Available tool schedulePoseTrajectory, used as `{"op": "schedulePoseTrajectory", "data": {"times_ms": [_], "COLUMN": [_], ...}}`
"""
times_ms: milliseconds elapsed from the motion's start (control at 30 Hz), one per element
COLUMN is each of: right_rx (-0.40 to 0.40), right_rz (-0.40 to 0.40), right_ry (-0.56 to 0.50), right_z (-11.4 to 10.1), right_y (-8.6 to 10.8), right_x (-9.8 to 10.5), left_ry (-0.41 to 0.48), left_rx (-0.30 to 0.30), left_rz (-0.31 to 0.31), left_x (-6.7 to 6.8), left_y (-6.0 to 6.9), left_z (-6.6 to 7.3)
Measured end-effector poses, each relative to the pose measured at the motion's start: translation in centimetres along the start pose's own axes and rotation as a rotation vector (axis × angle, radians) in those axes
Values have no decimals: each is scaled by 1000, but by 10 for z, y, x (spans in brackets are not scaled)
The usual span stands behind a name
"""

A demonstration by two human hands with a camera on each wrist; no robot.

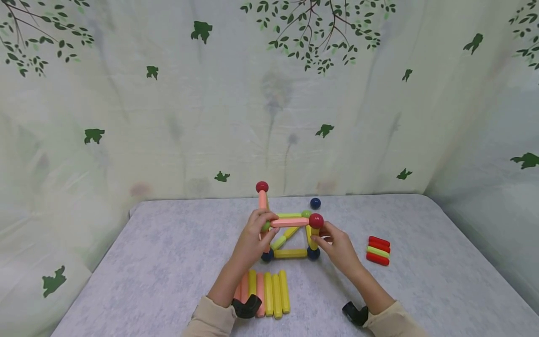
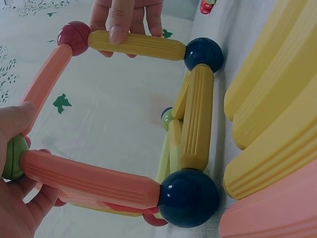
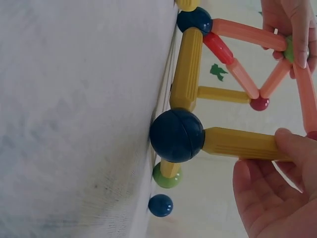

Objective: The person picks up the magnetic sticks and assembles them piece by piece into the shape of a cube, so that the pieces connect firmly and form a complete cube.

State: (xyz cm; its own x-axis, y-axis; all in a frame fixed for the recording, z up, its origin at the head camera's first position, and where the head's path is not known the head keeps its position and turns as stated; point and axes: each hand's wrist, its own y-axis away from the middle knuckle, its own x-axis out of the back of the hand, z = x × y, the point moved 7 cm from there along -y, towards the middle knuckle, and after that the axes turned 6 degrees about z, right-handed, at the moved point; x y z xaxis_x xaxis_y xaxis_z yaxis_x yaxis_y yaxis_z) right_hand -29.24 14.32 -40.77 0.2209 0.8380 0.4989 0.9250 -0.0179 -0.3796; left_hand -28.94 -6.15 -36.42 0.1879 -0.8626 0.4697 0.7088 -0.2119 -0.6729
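Note:
My left hand (image 1: pixel 254 230) holds a green ball (image 2: pixel 14 157) at the upper left corner of a frame of rods and balls. From it a pink rod (image 1: pixel 290 223) runs across to a red ball (image 1: pixel 316 221). Below the red ball, my right hand (image 1: pixel 338 245) pinches an upright yellow rod (image 3: pixel 242 144), whose lower end meets a dark blue ball (image 3: pixel 177 135). Another pink rod (image 2: pixel 91 178) goes down from the green ball to a second blue ball (image 2: pixel 188 198). Along the bottom, a yellow rod (image 1: pixel 290 253) joins both blue balls.
Behind stand a second red ball (image 1: pixel 262 186) on pink rods and another green ball (image 1: pixel 306 214). A loose blue ball (image 1: pixel 315 203) lies near the table's far edge. Several yellow and pink rods (image 1: pixel 277 296) lie in front; short red and green rods (image 1: pixel 378 251) lie right.

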Motion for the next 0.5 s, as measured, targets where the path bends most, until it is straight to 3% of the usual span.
{"op": "schedulePoseTrajectory", "data": {"times_ms": [167, 333, 500], "right_rx": [41, 168, 238], "right_rz": [-2, 18, 33], "right_ry": [-21, -28, 0], "right_z": [-3, -13, -18], "right_y": [0, 1, 2], "right_x": [0, 5, 9], "left_ry": [4, -27, -12], "left_rx": [10, 16, 18], "left_rz": [7, -20, -27], "left_x": [1, 2, 17], "left_y": [0, 0, -3], "left_z": [0, -1, -3]}}
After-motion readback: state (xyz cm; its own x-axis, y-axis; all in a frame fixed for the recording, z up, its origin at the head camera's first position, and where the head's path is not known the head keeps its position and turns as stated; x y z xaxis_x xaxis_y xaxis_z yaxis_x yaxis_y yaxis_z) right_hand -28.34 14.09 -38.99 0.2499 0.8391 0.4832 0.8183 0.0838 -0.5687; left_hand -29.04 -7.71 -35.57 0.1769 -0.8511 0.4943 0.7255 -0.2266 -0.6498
